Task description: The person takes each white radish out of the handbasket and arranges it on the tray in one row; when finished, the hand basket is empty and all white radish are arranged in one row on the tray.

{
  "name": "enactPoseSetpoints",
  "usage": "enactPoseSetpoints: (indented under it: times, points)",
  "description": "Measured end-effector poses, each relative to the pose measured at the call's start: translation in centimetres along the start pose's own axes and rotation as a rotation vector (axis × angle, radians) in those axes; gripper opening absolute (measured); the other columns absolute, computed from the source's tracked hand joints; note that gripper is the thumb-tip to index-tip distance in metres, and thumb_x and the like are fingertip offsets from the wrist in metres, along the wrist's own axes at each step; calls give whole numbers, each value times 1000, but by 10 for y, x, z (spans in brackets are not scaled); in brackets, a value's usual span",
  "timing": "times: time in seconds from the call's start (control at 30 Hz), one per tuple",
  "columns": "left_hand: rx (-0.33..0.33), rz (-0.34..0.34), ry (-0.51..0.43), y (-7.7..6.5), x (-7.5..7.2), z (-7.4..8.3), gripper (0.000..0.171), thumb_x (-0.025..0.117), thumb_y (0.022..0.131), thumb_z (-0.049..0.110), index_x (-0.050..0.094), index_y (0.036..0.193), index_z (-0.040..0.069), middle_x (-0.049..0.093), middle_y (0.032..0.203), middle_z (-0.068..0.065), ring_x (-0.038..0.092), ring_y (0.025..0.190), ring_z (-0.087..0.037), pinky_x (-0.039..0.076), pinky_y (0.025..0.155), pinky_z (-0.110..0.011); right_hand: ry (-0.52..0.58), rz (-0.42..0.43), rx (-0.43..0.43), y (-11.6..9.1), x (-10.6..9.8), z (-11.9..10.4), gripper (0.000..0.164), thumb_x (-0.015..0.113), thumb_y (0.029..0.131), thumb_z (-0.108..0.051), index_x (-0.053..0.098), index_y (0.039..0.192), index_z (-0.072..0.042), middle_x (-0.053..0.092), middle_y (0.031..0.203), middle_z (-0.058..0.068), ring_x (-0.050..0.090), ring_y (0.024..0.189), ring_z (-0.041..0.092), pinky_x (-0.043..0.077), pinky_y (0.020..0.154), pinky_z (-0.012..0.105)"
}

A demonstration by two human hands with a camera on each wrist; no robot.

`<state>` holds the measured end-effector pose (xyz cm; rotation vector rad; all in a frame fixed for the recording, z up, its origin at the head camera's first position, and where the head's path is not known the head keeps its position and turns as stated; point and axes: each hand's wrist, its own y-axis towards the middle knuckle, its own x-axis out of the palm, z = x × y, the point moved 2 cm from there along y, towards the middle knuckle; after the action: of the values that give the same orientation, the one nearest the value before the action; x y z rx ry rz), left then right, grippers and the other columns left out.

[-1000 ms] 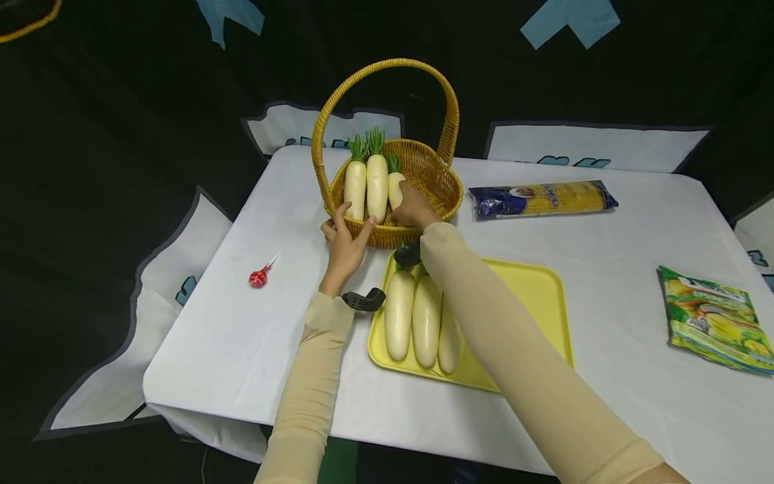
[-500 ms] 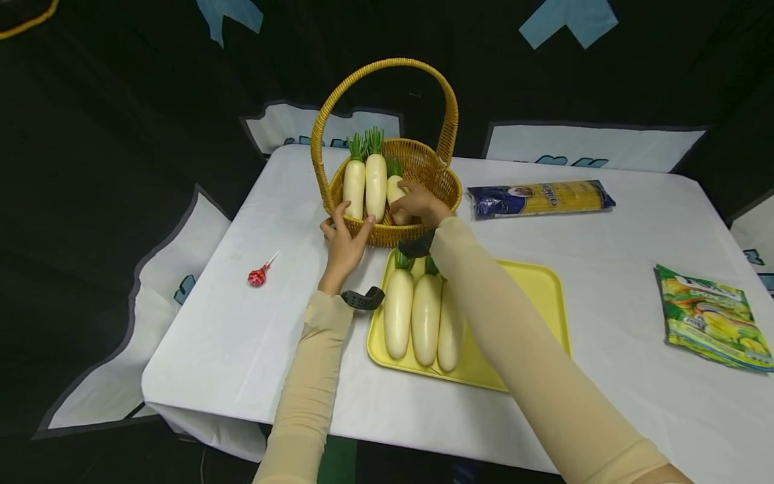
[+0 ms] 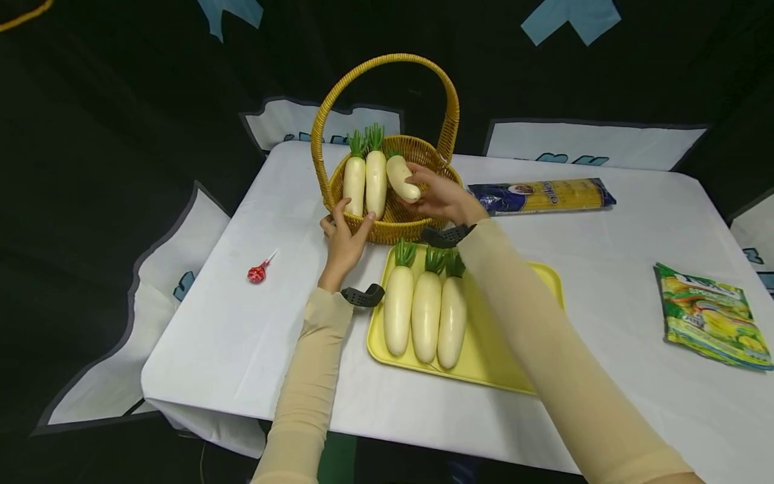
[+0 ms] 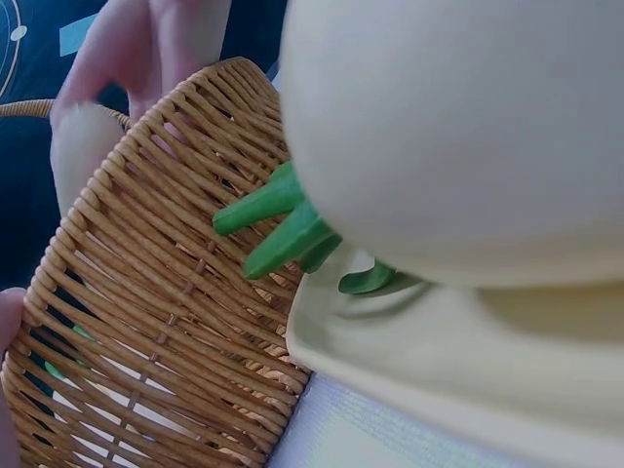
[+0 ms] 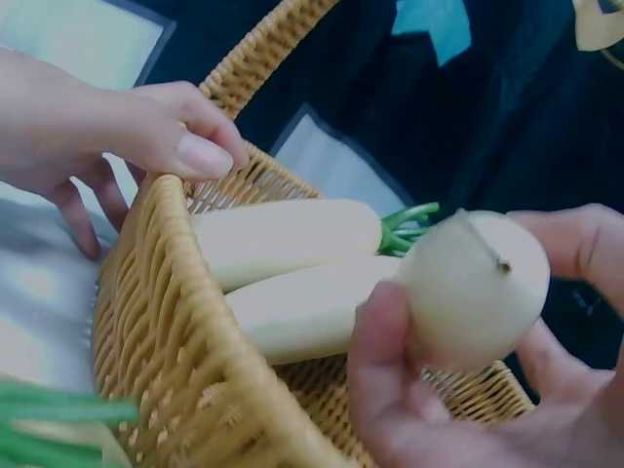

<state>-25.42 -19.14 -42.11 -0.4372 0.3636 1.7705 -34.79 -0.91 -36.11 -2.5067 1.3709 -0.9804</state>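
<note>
My right hand (image 3: 438,195) grips a white radish (image 3: 402,178) between thumb and fingers, tilted over the wicker basket (image 3: 393,233). In the right wrist view the held radish's (image 5: 478,292) blunt end faces the camera. Two more white radishes (image 3: 376,185) with green tops lean side by side in the basket's left half. My left hand (image 3: 345,245) holds the basket's near left rim, with its thumb over the edge (image 5: 205,154). Three radishes (image 3: 397,312) lie in a row on a yellow tray (image 3: 496,363) in front of the basket.
A red-wrapped lollipop (image 3: 256,273) lies on the white table (image 3: 242,336) at the left. A pack of spaghetti (image 3: 544,195) is right of the basket. At the far right is a green and yellow packet (image 3: 713,316). The tall handle (image 3: 387,59) arches over the basket.
My right hand has lifted the radish from low in the basket and tilted it, its lower end swinging up and right. My left hand stays at the rim.
</note>
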Motion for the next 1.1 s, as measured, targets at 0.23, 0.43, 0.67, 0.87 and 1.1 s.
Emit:
enactPoseSetpoints:
  times: [0.23,0.43,0.67,0.87,1.1]
  points:
    - [4,-12,10,2,6,1,71,42,82,67,17,138,33,1,139,-21,12,128,-48,26,96,-61,0,-203,-111,-50,-20,-1,53,36,96,-8,26,140,-36,31,129,3,49,103,23,41,79,33]
    - [-2,-16,11,2,7,2,69,43,82,66,17,138,34,1,139,-20,11,129,-46,26,97,-60,-18,-238,-110,-117,-43,19,58,38,96,-7,17,143,-34,35,128,4,57,103,20,45,81,33]
    - [0,-2,11,4,2,2,68,43,82,66,17,137,35,0,139,-20,12,127,-47,27,96,-61,-166,-112,-168,-181,-63,59,61,42,96,-8,13,145,-27,47,117,5,60,98,15,47,82,29]
    - [5,10,1,7,1,1,67,43,83,65,17,136,34,2,138,-19,13,127,-45,28,96,-59,-346,70,-214,-208,-65,99,60,49,94,-13,17,144,-24,54,104,0,56,84,7,47,73,23]
    - [5,4,-12,5,5,0,68,43,83,65,18,136,33,2,138,-20,13,127,-44,28,96,-59,-556,211,-173,-221,-63,141,64,60,88,-22,24,142,-24,43,124,15,57,94,7,47,77,26]
